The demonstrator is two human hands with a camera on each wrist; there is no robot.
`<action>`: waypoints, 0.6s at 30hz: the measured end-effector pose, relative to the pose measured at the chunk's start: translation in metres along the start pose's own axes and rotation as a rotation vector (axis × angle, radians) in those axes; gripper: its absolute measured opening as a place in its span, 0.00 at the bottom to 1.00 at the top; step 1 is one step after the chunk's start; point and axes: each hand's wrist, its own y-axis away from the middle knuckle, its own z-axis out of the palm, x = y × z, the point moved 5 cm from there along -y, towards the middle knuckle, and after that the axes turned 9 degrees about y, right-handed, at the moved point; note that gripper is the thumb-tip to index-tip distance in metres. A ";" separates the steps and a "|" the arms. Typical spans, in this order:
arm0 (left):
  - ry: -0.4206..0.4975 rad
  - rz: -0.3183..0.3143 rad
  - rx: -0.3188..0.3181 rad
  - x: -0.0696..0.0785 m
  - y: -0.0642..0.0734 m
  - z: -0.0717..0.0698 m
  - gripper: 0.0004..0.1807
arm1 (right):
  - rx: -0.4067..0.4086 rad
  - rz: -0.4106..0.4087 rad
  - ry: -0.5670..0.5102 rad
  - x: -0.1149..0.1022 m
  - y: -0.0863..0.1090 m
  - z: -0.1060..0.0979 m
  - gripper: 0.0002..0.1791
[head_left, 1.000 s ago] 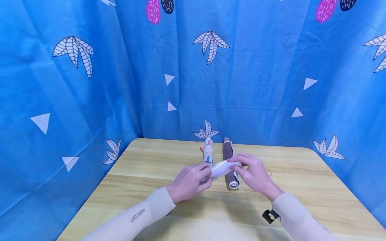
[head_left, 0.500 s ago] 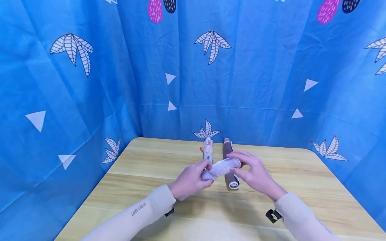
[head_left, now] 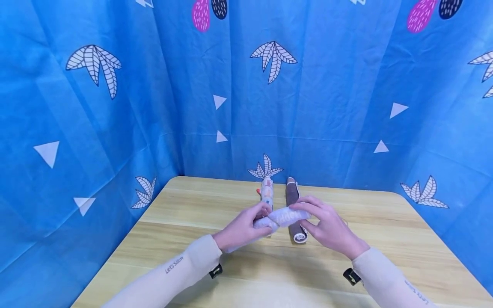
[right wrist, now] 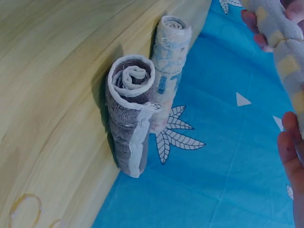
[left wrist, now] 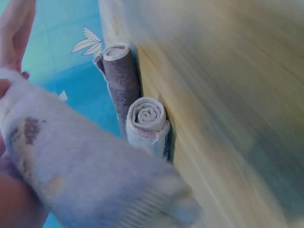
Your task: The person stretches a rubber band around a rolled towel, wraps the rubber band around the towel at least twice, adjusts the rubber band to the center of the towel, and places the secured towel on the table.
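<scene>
A pale lilac-grey rolled towel [head_left: 286, 217] is held up above the table between both hands. Yellow patches show on the towel [right wrist: 289, 66] in the right wrist view, where a thin rubber band [right wrist: 283, 42] circles it and narrows it. My left hand [head_left: 243, 231] grips the roll near the band, and the towel's left end sticks out below that hand. At the other end, my right hand [head_left: 327, 226] pinches the roll between thumb and fingers. Large in the left wrist view, the towel [left wrist: 99, 161] shows a brownish print and a ribbed edge.
Behind the hands, a brown rolled towel [right wrist: 126, 123] with white trim and a pale patterned rolled towel [right wrist: 170, 57] lie side by side on the wooden table [head_left: 185, 205]. Loose rubber bands [right wrist: 27, 197] lie right of them. A blue printed curtain [head_left: 239, 107] encloses the table's back and sides.
The held towel has been turned over in the hands: its pale open fold faced up before, and now its rounded, pinched-in side shows. Its left end now protrudes past the left hand.
</scene>
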 end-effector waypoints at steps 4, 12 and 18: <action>-0.350 0.164 0.036 0.009 0.004 0.002 0.22 | 0.033 0.019 -0.021 0.002 0.000 0.000 0.26; -0.776 0.409 0.129 0.021 0.011 0.012 0.26 | 0.067 0.060 -0.039 0.004 0.003 0.000 0.24; -0.836 0.358 0.095 0.027 0.005 0.017 0.22 | 0.111 0.065 0.020 0.004 0.003 0.003 0.21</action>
